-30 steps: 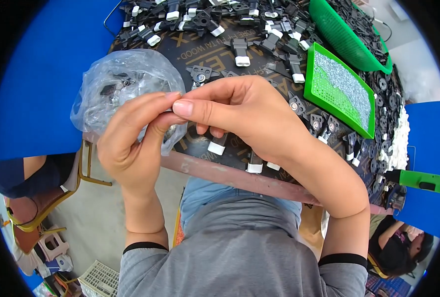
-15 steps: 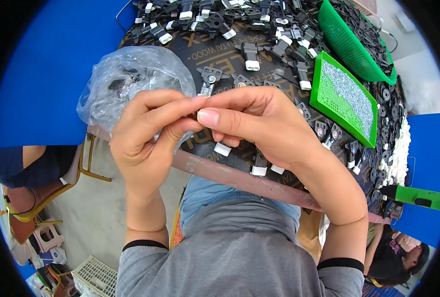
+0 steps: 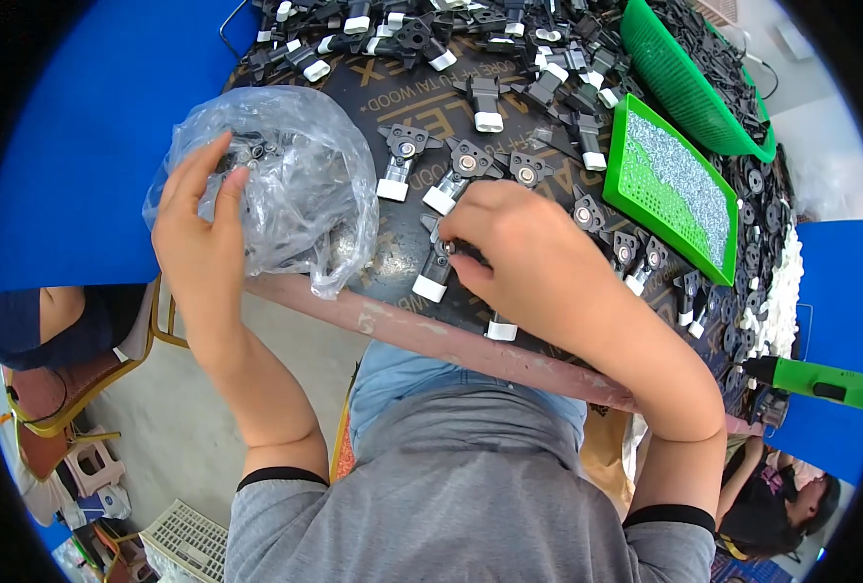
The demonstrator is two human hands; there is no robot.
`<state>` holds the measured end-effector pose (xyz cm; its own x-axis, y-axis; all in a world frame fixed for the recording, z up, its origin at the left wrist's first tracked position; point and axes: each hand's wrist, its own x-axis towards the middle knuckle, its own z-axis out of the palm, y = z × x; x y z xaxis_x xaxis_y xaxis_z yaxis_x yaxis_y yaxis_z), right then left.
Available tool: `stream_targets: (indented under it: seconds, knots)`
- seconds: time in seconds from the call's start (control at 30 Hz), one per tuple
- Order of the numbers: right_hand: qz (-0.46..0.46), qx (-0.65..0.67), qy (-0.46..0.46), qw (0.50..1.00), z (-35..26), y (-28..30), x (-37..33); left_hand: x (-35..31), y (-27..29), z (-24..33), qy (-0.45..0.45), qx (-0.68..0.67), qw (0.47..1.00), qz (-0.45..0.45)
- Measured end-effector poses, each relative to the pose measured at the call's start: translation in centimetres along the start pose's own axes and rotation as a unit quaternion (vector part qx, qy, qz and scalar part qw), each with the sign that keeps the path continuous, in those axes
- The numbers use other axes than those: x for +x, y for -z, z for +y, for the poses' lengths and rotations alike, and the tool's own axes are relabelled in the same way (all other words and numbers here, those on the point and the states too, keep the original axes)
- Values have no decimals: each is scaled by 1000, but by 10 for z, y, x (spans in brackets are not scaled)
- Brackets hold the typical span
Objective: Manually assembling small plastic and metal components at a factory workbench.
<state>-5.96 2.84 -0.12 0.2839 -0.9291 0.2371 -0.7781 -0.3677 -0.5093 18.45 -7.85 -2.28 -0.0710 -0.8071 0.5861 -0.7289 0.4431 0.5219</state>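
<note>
My left hand (image 3: pixel 198 228) is at the clear plastic bag (image 3: pixel 305 209), thumb and fingers apart over its mouth. Small dark and metallic pieces (image 3: pixel 252 151) show inside the bag by those fingertips. My right hand (image 3: pixel 519 243) is closed in a pinch over a black part with a white end (image 3: pixel 433 272), near the table's front edge. What the pinch holds is too small and hidden to name. Similar parts lie around it, including one part (image 3: pixel 407 160) with a round metal ring in its black head and another (image 3: pixel 465 170) just beyond my right hand.
Many black-and-white parts (image 3: pixel 412 39) are heaped at the back. A green tray (image 3: pixel 621 185) of small silvery pieces stands at the right, before a green basket (image 3: pixel 684 83) of black pieces. A green power screwdriver (image 3: pixel 820 382) and a person (image 3: pixel 776 496) are at far right.
My hands, which met fingertip to fingertip above the table, have parted. The left moved left to the bag; the right came down onto a black-and-white part.
</note>
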Motion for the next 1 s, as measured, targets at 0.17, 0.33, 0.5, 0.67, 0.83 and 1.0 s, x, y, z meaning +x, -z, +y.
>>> stream_targets:
  seconds: [0.17, 0.33, 0.5, 0.67, 0.83, 1.0]
  knots:
    - [-71, -65, -43, 994, -6, -1, 1, -18, 9, 37, -80, -53, 995, 15]
    - [-58, -90, -65, 992, -11, 9, -5, -47, 12, 71, -123, -129, 980, -86]
    - [104, -22, -122, 987, -32, 43, -45, -80, 1, 69, -157, -99, 955, -232]
    - [227, 42, -166, 959, -52, 99, -144, -84, -13, 81, -179, -49, 948, -259]
    - [399, -52, -284, 870, -49, 133, -253, -86, -25, 73, -193, -36, 953, -232]
    - [611, -133, -411, 663, 8, 158, -316, -92, -23, 78, -213, -37, 959, -181]
